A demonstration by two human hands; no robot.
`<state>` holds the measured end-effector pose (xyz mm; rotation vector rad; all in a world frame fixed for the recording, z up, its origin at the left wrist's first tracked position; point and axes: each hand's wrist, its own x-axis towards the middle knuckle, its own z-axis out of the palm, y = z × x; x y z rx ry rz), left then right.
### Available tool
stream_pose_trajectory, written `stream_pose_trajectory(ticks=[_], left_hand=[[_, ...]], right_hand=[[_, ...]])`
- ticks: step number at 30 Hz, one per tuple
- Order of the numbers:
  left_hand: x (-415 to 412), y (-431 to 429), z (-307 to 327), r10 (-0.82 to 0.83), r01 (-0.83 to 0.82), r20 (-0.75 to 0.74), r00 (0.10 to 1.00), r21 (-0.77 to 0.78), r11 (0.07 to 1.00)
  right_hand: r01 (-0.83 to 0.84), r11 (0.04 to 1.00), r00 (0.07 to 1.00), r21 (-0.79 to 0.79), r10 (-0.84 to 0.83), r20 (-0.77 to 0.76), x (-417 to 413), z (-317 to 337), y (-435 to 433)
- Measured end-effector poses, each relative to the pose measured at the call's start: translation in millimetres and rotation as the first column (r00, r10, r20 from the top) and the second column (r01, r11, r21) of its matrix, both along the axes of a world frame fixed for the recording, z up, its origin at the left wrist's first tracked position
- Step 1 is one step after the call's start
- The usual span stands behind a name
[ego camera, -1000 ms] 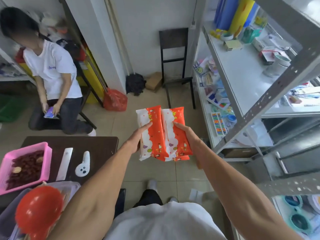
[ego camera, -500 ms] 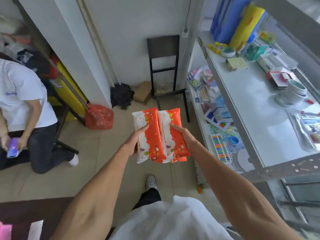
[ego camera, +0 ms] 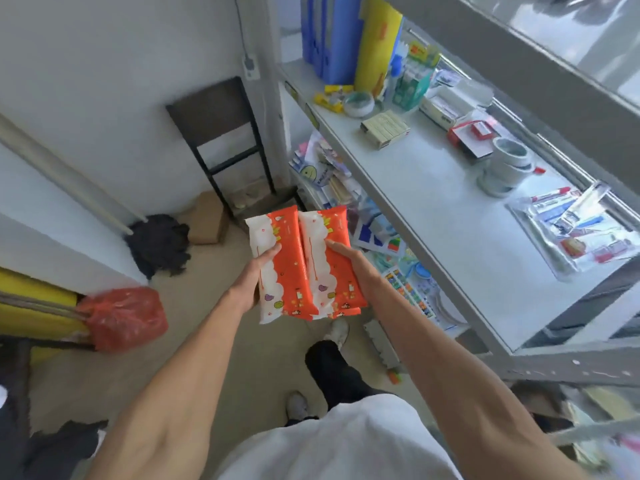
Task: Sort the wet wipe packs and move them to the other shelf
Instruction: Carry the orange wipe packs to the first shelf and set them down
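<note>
Orange wet wipe packs (ego camera: 304, 263) clamped side by side between left hand (ego camera: 254, 280) and right hand (ego camera: 349, 268), arms outstretched

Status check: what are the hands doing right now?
Left hand and right hand both clamp orange-and-white wet wipe packs. White metal shelf alongside, open space. Nothing in between.

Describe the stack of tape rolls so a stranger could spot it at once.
Start at the white metal shelf on the right. Towards its back edge, beside the red box, stands the stack of tape rolls. It is the only round, pale tower there; its neighbours are flat packets.
</note>
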<state>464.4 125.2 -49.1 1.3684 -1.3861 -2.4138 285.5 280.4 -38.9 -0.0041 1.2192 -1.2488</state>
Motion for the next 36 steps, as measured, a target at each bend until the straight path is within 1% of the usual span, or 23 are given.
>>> stream_pose_trajectory(ticks=[3, 8, 10, 13, 16, 20, 22, 24, 26, 28, 29, 30, 31, 32, 33, 35, 36], left_hand=[[-54.4, -28.2, -2.8, -0.061, 0.06, -0.017, 0.998, -0.042, 0.997], [-150.1, -65.9, 9.8, -0.205, 0.206, 0.02, 0.979, -0.118, 0.971], [-187.0, -78.2, 17.3, -0.275, 0.275, 0.018, 0.961, -0.14, 0.951], [-244.5, -85.5, 26.5, -0.401, 0.395, 0.0, 0.916, -0.166, 0.903], [-299.0, -80.5, 28.4, -0.502, 0.495, -0.01, 0.865, -0.157, 0.855], [-361.2, -67.2, 21.2, -0.68, 0.673, -0.022, 0.733, -0.113, 0.73], [-386.7, -60.1, 22.3, -0.729, 0.725, -0.023, 0.684, -0.085, 0.683], [-410.0, -58.2, 20.2, -0.765, 0.763, -0.004, 0.644, -0.081, 0.642], [-431.1, -58.2, 15.9, -0.814, 0.811, 0.007, 0.581, -0.091, 0.578], [-445.9, -55.7, 15.0, -0.847, 0.846, 0.063, 0.527, -0.129, 0.517], [-454.9, -55.6, 11.4, -0.851, 0.85, 0.081, 0.52, -0.149, 0.505], [-463.3, -56.7, 8.1, -0.847, 0.844, 0.1, 0.523, -0.202, 0.497], [-471.6, -59.4, 2.3, -0.841, 0.835, 0.135, 0.524, -0.28, 0.474], [-477.5, -63.1, 1.2, -0.832, 0.825, 0.198, 0.518, -0.371, 0.426], [-482.2, -66.8, -1.0, -0.827, 0.812, 0.236, 0.51, -0.449, 0.372], [-478.1, -61.9, 12.1, -0.852, 0.805, 0.224, 0.473, -0.504, 0.314], [-473.9, -58.4, 18.2, -0.865, 0.816, 0.228, 0.447, -0.5, 0.29]], right_hand=[[0.09, 0.995, 0.996, -0.032, -0.09, 0.012, -44.1, -7.0, -17.1], [0.218, 0.97, 0.976, -0.113, -0.214, 0.046, -116.3, -2.7, -36.3], [0.273, 0.949, 0.962, -0.156, -0.272, 0.024, -140.8, -2.2, -39.7], [0.368, 0.914, 0.923, -0.169, -0.381, -0.048, -172.8, -5.1, -35.3], [0.504, 0.851, 0.854, -0.146, -0.516, -0.062, -197.1, -12.4, -21.9], [0.671, 0.733, 0.726, -0.107, -0.68, -0.102, -221.1, -22.2, 0.4], [0.745, 0.663, 0.649, -0.074, -0.746, -0.147, -231.6, -23.9, 7.5], [0.793, 0.608, 0.587, -0.04, -0.779, -0.221, -240.5, -25.1, 11.6], [0.819, 0.574, 0.528, -0.028, -0.771, -0.357, -246.9, -24.2, 12.7], [0.839, 0.542, 0.47, 0.046, -0.68, -0.563, -249.9, -21.7, 12.3], [0.852, 0.512, 0.447, 0.114, -0.595, -0.668, -251.2, -22.6, 12.1], [0.861, 0.468, 0.439, 0.199, -0.487, -0.755, -253.1, -26.0, 11.7], [0.867, 0.412, 0.443, 0.28, -0.382, -0.811, -254.7, -30.4, 10.4], [0.874, 0.365, 0.443, 0.322, -0.323, -0.837, -255.7, -35.5, 8.0], [0.877, 0.344, 0.442, 0.334, -0.309, -0.842, -256.3, -39.1, 4.5], [0.875, 0.336, 0.45, 0.348, -0.299, -0.842, -259.4, -42.5, -3.5], [0.869, 0.335, 0.461, 0.364, -0.278, -0.843, -261.5, -42.9, -6.8]])
